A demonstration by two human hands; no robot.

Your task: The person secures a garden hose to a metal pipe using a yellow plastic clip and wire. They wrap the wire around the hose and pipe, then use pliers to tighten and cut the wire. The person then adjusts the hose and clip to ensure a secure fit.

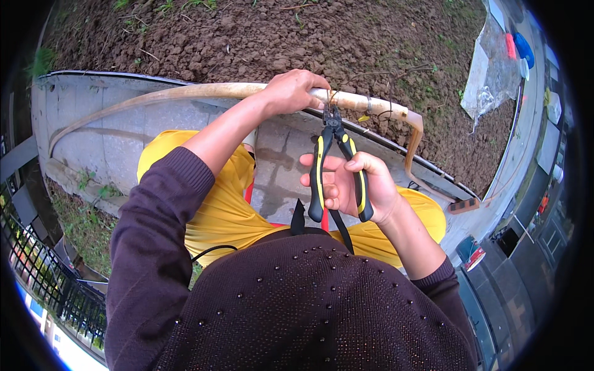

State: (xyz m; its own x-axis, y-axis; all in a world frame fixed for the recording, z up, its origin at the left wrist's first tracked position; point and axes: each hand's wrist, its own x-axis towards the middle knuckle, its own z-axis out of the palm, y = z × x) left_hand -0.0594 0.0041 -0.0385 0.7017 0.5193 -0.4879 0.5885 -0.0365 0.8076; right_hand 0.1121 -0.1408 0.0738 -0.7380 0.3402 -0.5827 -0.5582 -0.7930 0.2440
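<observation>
A long, pale, dirt-stained hose (204, 91) runs in a curve across the edge of the soil in front of me. My left hand (289, 91) is closed over it from above, the thumb toward me. Just right of those fingers, a thin wire loop (333, 96) goes around the hose. My right hand (371, 185) holds pliers (334, 126) with black and yellow handles, which are spread apart. The jaws touch or nearly touch the wire; whether they grip it I cannot tell. More wire ties (390, 110) circle the hose farther right.
Bare brown soil (266, 43) lies beyond a low edging. Grey paving (130, 123) is below me, between my yellow-clad knees (216, 204). A brick (463, 205) lies by the edging on the right, and a crumpled clear plastic sheet (492, 77) is on the far right soil.
</observation>
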